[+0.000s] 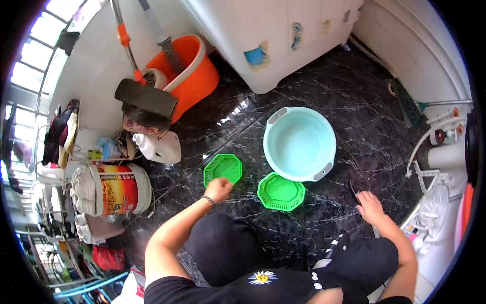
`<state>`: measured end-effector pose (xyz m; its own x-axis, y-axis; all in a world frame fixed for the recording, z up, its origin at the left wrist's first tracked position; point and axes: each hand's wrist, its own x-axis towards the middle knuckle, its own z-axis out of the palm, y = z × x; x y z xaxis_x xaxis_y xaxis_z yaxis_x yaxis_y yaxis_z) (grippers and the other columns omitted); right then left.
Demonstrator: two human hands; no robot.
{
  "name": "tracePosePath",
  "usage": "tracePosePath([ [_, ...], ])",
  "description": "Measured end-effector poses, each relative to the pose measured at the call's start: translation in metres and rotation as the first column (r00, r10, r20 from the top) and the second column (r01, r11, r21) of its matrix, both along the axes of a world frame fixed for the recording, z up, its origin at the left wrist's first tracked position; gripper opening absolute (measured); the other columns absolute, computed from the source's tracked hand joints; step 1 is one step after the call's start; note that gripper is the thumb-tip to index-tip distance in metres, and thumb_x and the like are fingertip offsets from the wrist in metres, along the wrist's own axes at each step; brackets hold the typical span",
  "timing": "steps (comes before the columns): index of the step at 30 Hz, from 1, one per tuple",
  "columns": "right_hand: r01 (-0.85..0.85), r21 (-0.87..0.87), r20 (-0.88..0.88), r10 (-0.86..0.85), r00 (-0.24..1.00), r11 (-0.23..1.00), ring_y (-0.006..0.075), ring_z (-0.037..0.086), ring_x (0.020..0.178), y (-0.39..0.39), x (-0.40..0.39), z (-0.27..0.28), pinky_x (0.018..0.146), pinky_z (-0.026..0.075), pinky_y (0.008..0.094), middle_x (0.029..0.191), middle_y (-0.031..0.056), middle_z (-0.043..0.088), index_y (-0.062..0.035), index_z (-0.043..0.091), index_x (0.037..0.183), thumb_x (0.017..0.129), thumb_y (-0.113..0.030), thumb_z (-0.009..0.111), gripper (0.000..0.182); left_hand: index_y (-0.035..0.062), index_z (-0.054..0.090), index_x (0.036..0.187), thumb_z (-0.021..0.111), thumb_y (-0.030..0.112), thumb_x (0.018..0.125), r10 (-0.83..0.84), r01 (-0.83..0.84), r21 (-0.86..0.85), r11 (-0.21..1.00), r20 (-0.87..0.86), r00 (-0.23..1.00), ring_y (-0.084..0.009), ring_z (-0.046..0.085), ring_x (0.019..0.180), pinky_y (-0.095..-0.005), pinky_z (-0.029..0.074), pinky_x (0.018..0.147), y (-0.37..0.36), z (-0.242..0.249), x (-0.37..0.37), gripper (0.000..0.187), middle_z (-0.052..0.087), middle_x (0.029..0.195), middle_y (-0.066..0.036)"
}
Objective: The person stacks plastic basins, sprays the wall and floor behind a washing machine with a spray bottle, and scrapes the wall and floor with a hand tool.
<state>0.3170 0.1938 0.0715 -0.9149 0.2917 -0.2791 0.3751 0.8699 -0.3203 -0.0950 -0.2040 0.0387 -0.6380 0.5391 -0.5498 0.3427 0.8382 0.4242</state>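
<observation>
My left hand [218,189] is closed at the near rim of a green octagonal plastic basket [225,168], which rests on the floor. Its fingertips are partly hidden from above. To the right lies a second green octagonal basket [281,191] with slotted sides, and nothing shows inside it. It touches or nearly touches a round pale-blue basin [298,144] with two grip holes in its rim. My right hand [370,207] is low over the floor at the right, fingers curled round a thin dark object [353,189] whose kind I cannot make out.
Dark marbled tiles [243,134] cover the floor. An orange mop bucket [197,81] and a white jug [159,147] stand at the back left, with a large labelled pail [121,190] nearer. A white appliance [283,40] stands behind. Pipes and a hose [420,137] line the right wall.
</observation>
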Motion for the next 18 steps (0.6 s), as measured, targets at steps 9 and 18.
tracePosePath([
  [9, -0.744, 0.327, -0.286, 0.811, 0.510, 0.583, 0.0180, 0.053, 0.096, -0.104, -0.166, -0.028, 0.081, 0.041, 0.0363, 0.095, 0.0037, 0.056, -0.0081, 0.059, 0.093, 0.073, -0.019, 0.058, 0.023, 0.0015, 0.055, 0.099, 0.065, 0.025, 0.083, 0.655, -0.678, 0.077, 0.731, 0.198, 0.729, -0.0281, 0.066, 0.079, -0.0417, 0.056, 0.066, -0.074, -0.076, -0.040, 0.031, 0.065, 0.092, -0.015],
  [18, -0.282, -0.670, -0.319, 0.077, 0.945, 0.687, 0.0269, 0.060, 0.090, -0.096, -0.182, 0.050, 0.090, 0.044, 0.0437, 0.091, 0.0133, 0.061, -0.0051, 0.053, 0.104, 0.088, -0.012, 0.052, 0.018, 0.0076, 0.030, 0.135, 0.039, 0.000, 0.089, 0.445, -0.932, 0.164, 0.324, 0.842, 0.304, -0.0337, 0.051, 0.115, -0.0503, 0.049, 0.087, -0.058, 0.001, -0.034, 0.047, 0.042, 0.132, -0.017],
])
